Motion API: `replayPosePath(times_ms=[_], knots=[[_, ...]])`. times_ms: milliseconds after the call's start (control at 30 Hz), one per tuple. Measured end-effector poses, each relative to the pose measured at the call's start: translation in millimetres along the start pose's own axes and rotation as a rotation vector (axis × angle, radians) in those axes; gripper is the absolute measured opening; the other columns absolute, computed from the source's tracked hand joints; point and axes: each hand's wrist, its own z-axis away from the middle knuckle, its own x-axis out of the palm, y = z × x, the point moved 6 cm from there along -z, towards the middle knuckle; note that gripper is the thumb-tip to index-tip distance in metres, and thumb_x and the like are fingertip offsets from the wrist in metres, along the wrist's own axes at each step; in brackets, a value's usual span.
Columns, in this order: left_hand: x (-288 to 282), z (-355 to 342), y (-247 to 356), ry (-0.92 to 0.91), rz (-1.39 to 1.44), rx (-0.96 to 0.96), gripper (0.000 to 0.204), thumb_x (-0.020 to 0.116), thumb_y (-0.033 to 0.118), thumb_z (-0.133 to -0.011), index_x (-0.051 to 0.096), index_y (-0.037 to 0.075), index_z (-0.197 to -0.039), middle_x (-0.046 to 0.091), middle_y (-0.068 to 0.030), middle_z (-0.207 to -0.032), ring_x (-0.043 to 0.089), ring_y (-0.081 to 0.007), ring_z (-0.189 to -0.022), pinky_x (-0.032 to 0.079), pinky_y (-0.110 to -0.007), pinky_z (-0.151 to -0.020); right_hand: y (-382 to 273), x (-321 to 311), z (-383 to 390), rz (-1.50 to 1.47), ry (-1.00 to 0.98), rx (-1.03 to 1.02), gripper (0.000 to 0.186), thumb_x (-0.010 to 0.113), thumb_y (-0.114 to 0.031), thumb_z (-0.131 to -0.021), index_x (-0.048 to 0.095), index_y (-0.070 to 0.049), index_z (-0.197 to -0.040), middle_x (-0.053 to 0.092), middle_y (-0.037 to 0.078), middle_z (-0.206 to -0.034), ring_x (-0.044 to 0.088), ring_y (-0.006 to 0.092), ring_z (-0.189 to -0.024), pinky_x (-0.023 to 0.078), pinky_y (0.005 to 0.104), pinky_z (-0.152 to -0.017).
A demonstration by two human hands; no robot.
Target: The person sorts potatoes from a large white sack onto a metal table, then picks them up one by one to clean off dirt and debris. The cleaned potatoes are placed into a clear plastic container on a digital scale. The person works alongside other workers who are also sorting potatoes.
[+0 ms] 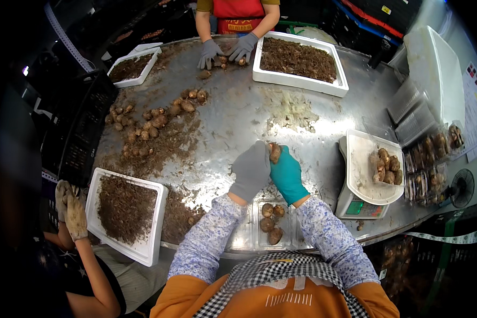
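My left hand [249, 168] in a grey glove and my right hand [285, 174] in a teal glove meet at the middle of the near table, both closed round a brown knobbly tuber [274, 152]. Their fingertips are partly hidden by the tuber and gloves. Below them, between my forearms, a clear plastic tray [257, 217] holds several tubers [267, 224]. To the right stands a scale [355, 206] with a white pan bearing a clear pack of tubers [388, 168].
Co-workers' gloved hands appear at the back [239, 49] and left [74, 212]. Foam trays of dark debris [342, 85], loose tubers [148, 124] and a black crate [79, 127] surround the work spot. Stacked clear containers [411, 119], filled packs [432, 148] and a fan [461, 188] are right.
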Motion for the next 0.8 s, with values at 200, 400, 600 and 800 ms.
replayPosePath(times_ms=[200,400,600,800], knots=[[-2.8,-6.0,-6.8,-0.122,0.426,0.157,0.012,0.047,0.016,-0.093,0.051,0.006,-0.088,0.058,-0.0139,-0.066,0.058,-0.0334,-0.057,0.043,-0.042,-0.049,2.9,-3.3,-5.7,0.075,-0.036,-0.092,0.021,0.053,-0.023,-0.091,0.054,-0.017,-0.112,0.057,0.013,-0.091,0.062,0.0344,-0.071,0.051,0.0434,-0.060],[10.2,-18.6,-77.9,-0.167,-0.281,-0.137,0.029,0.060,0.020,-0.085,0.060,0.007,-0.111,0.058,-0.0145,-0.093,0.059,-0.0231,-0.088,0.048,-0.033,-0.076,25.1,4.8,-2.0,-0.290,-0.316,0.189,0.040,0.061,-0.035,-0.085,0.052,-0.009,-0.115,0.061,0.017,-0.102,0.061,0.0361,-0.092,0.049,0.0427,-0.080],[-0.5,-15.6,-14.2,-0.403,0.424,-0.005,0.018,0.059,0.016,-0.083,0.064,0.004,-0.096,0.058,-0.0124,-0.088,0.058,-0.0301,-0.081,0.047,-0.036,-0.071,42.8,23.1,-0.7,-0.332,-0.546,0.186,0.049,0.063,-0.038,-0.082,0.052,-0.004,-0.115,0.062,0.020,-0.106,0.061,0.0363,-0.098,0.048,0.0415,-0.082],[9.4,-3.0,-14.7,-0.343,0.235,0.149,0.013,0.057,0.016,-0.085,0.057,0.004,-0.080,0.059,-0.0131,-0.081,0.059,-0.0324,-0.079,0.047,-0.041,-0.070,22.2,19.9,13.0,-0.082,-0.639,0.137,0.043,0.062,-0.032,-0.083,0.052,-0.007,-0.116,0.064,0.020,-0.102,0.062,0.0360,-0.097,0.049,0.0417,-0.081]])
